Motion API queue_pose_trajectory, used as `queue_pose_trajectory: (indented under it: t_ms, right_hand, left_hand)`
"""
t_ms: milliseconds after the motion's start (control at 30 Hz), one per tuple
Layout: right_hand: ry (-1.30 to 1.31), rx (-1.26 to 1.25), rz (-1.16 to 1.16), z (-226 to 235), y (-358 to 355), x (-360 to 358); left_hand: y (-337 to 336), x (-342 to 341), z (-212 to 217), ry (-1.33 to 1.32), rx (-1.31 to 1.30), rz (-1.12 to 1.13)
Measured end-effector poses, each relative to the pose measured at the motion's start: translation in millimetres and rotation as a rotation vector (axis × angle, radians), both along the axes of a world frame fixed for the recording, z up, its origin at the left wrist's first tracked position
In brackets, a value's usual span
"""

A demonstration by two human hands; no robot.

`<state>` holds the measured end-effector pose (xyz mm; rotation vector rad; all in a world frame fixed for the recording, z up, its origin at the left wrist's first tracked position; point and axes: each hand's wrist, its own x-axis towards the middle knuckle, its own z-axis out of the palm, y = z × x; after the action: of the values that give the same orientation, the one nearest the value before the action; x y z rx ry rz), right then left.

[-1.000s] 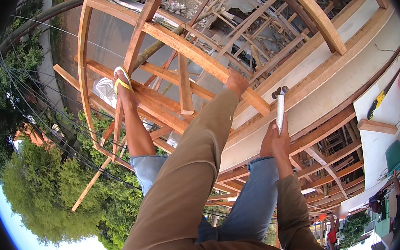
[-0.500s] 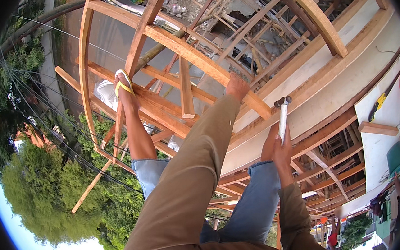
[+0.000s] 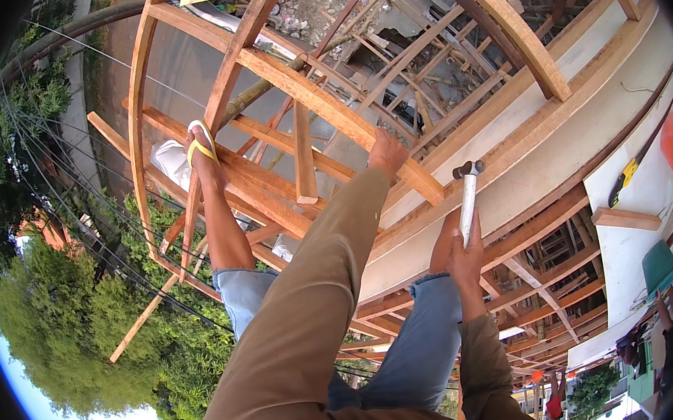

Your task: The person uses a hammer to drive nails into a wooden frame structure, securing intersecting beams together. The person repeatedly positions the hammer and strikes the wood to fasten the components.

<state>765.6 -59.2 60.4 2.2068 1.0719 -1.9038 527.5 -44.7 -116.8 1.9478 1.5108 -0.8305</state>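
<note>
My left hand (image 3: 386, 154) is closed round a wooden beam (image 3: 306, 89), close to the end that meets a long curved timber (image 3: 499, 152). In my right hand (image 3: 465, 253) is a hammer (image 3: 469, 202) with a pale handle and a dark head. The handle points up from my fist, and the hammer head is just right of the beam's end, apart from it. Whether a nail stands at that joint is too small to tell.
My left foot in a yellow-strapped flip-flop (image 3: 201, 146) rests on the timber frame. Curved ribs (image 3: 496, 16) rise ahead, with debris below. At right, a handsaw (image 3: 630, 176), a wood block (image 3: 625, 218) and a green container (image 3: 663, 268) lie on a white board. Cables (image 3: 70, 189) run at left.
The whole view has shifted slightly, so most things sit a little further left. The hammer head has turned a little in my right hand. My left hand keeps its hold on the beam.
</note>
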Motion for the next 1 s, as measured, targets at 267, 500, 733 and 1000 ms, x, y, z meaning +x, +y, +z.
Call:
queue_pose_trajectory:
  t_ms: [267,500,733,1000]
  right_hand:
    - [-0.05,0.073,0.07,13.7,3.2,4.6]
    - [-0.105,0.024,0.046,16.8,-19.5,14.1]
    - [-0.029,0.154,-0.161,42.2,-61.3,3.1]
    - [0.076,-0.134,-0.181,56.8,-77.6,-30.4]
  left_hand:
    - [-2.1,-2.7,-0.2,-0.026,-0.083,0.028]
    - [-46.6,-2.3,55.7,-0.237,0.129,0.229]
    - [-136.3,-23.5,110.9,-0.305,-0.347,0.911]
    - [-45.5,-35.9,112.5,-0.476,-0.095,0.956]
